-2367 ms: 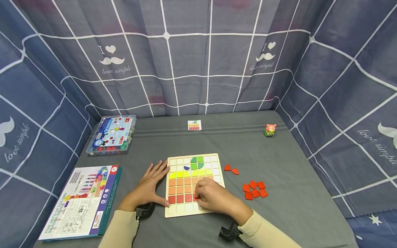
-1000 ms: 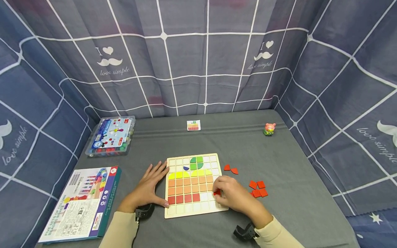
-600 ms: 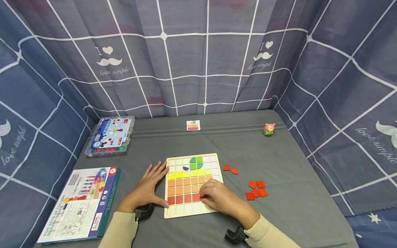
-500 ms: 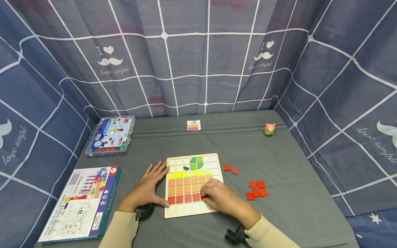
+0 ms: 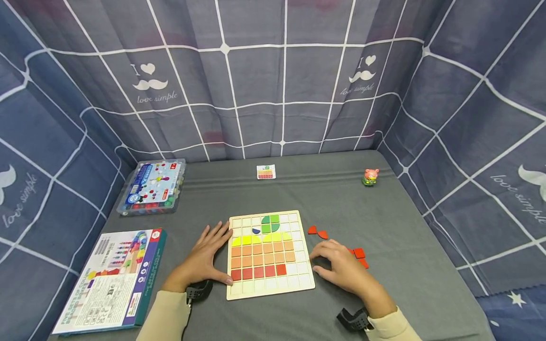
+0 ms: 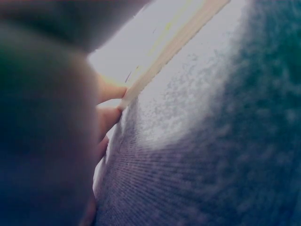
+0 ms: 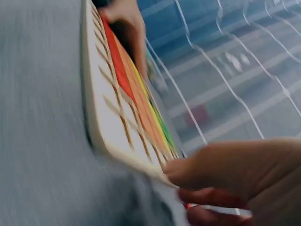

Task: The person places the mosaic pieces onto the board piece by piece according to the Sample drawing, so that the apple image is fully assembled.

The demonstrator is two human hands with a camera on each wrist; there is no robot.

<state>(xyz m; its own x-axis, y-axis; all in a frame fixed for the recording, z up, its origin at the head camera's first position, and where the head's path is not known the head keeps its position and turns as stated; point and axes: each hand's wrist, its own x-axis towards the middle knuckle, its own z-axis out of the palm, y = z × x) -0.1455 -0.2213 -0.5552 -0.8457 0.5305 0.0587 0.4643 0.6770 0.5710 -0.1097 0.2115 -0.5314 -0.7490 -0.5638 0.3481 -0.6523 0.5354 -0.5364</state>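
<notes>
A pale wooden grid board [image 5: 270, 286] lies in the middle of the table, with orange squares [image 5: 258, 260], yellow and green pieces and a blue half-round [image 5: 256, 231] set on it. Five red squares [image 5: 258, 272] form a row near its front. Along the board's left edge rests my left hand [image 5: 204, 258], fingers spread, thumb at the front corner. My right hand [image 5: 343, 267] is just past the right edge, fingers loosely bent and nothing visible between them. It partly hides the loose red squares [image 5: 359, 253]. In the right wrist view, my thumb [image 7: 188, 172] overlaps the board's corner.
Two red curved pieces [image 5: 323, 235] lie right of the board. A small pattern card [image 5: 266, 175] and a pig figurine [image 5: 370, 177] stand farther back. At left are a clear plastic case [image 5: 153, 187] and a flat cardboard box [image 5: 111, 279]. Patterned curtains surround the table.
My right hand has left a fifth red square in the front row and moved right, off the board towards the loose squares. The left hand has stayed in place.
</notes>
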